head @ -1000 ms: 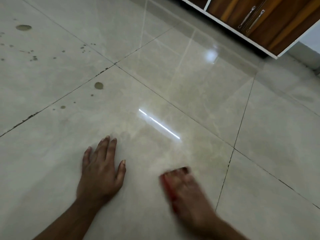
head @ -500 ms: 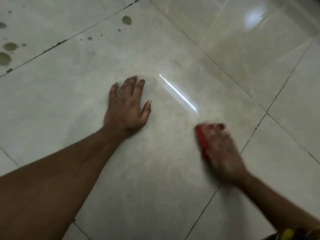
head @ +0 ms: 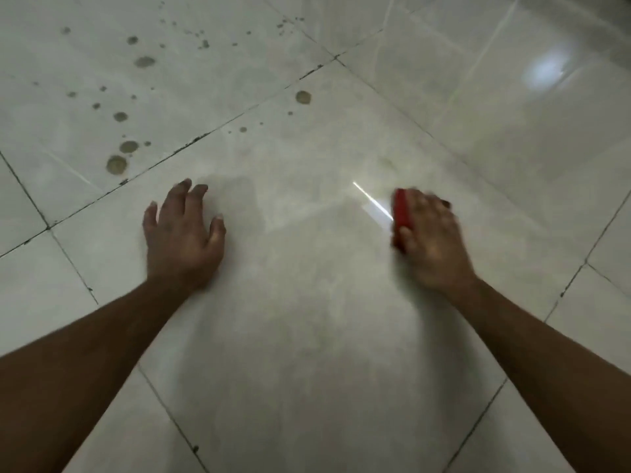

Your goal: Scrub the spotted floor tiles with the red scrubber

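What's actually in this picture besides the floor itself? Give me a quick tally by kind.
Bare hands: 2, the left hand flat on the pale glossy floor tiles, the right hand gripping the scrubber
Red scrubbers: 1, the red block-shaped scrubber
Total: 3
The dark spots on the far tiles are too many and too small to count exactly.

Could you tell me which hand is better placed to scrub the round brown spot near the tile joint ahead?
The right hand: it already grips the red scrubber. The left hand lies flat on the tile, empty, seemingly as support. The brown spot lies ahead, between the two hands.
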